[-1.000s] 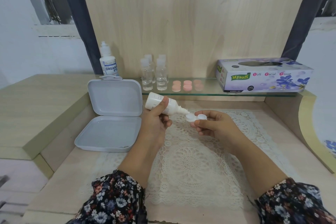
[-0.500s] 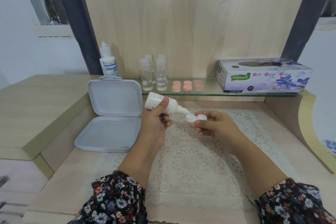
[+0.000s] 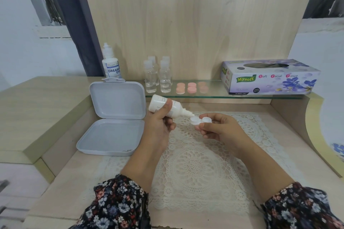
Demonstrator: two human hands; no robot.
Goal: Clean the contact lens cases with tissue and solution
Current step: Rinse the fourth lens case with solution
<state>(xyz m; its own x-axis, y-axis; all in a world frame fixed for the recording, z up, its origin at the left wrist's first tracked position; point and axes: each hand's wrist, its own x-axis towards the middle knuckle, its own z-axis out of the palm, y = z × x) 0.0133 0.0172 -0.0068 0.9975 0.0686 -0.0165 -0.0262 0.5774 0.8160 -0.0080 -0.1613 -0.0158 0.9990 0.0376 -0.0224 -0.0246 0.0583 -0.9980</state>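
Contact lens case [image 3: 200, 121], white with two open wells, sits above the lace mat [image 3: 201, 169] at the middle of the bench [image 3: 61, 178], pinched by the right hand [image 3: 221, 130]; its fingers [image 3: 206, 126] curl under and around the case's right well, thumb on top, keeping the case roughly level. Left hand [image 3: 158, 126] grips the small solution bottle [image 3: 167, 107], fingers and thumb wrapped round its body; the bottle lies tilted with its nozzle down to the right, the tip just over or touching the left well; whether liquid is flowing cannot be told. Judged from this, the step in hand is wetting the left well with solution; wiping is not yet begun. Next move would likely call for shifting the nozzle to the right well, squeezing gently so nothing spills onto the mat, then standing the bottle down to free a hand; the tissue box [image 3: 270, 77] stands well apart on the glass shelf [image 3: 208, 95] at the right, beyond pink cases [image 3: 191, 87] and clear bottles [image 3: 158, 78]; an open grey box [image 3: 113, 119] lies to the left.
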